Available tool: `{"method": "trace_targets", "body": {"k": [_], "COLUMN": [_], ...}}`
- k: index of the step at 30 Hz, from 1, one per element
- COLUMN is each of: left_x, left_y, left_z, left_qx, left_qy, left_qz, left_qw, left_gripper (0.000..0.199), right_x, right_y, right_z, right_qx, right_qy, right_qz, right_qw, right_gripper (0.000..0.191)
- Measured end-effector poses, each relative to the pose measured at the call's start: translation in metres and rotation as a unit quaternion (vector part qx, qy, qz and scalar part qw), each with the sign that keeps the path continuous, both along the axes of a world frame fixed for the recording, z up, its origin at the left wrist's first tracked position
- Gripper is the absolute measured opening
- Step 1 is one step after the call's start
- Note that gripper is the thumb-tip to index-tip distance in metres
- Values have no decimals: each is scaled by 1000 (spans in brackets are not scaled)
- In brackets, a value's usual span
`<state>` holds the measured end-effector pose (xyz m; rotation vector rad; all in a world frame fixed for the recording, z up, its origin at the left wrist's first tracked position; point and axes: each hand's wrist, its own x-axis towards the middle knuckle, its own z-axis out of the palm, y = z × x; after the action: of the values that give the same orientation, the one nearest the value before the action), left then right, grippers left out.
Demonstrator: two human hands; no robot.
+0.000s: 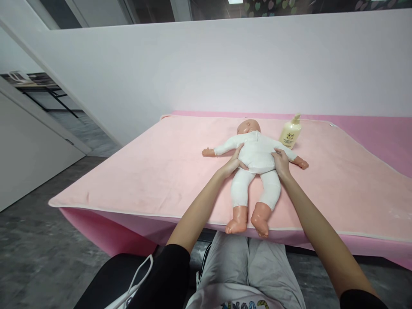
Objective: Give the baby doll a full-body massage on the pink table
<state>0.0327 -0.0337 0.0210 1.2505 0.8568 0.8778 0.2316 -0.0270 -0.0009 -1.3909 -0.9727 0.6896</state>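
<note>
A baby doll [257, 152] in a white suit lies on a pink blanket [144, 171], head toward the wall and bare feet at the near edge. Its arms are spread out. My left hand [235, 162] rests against the doll's side at the left of the waist, thumb and fingers apart. On the opposite side, my right hand [281, 163] is placed at the doll's waist, with its fingers partly hidden beside the body. Both hands touch the white cloth. A pale yellow pump bottle [290, 133] stands just behind the doll's arm on the right.
A white wall [225, 68] rises behind the table. The blanket's near edge hangs over a pink cover [128, 231]. My legs are below the table edge, and a black chair [106, 279] is at the lower left.
</note>
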Motion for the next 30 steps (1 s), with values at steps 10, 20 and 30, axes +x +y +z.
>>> {"method": "trace_targets", "body": {"k": [10, 20, 30], "left_x": [-1, -1, -3], "left_y": [4, 4, 5], "left_z": [-2, -1, 1], "left_qx": [8, 5, 43], "left_qy": [-8, 1, 66], "left_qz": [-16, -15, -9], "left_qw": [1000, 1000, 997], "left_gripper": [117, 117, 113], "right_x": [-1, -1, 3], "right_y": [-1, -1, 5], "right_z": [2, 2, -7], "right_qx": [-6, -10, -36], "right_qy": [13, 21, -5], "right_qz": [2, 2, -6], "right_qw": [1000, 1000, 999], "right_gripper": [31, 32, 34]}}
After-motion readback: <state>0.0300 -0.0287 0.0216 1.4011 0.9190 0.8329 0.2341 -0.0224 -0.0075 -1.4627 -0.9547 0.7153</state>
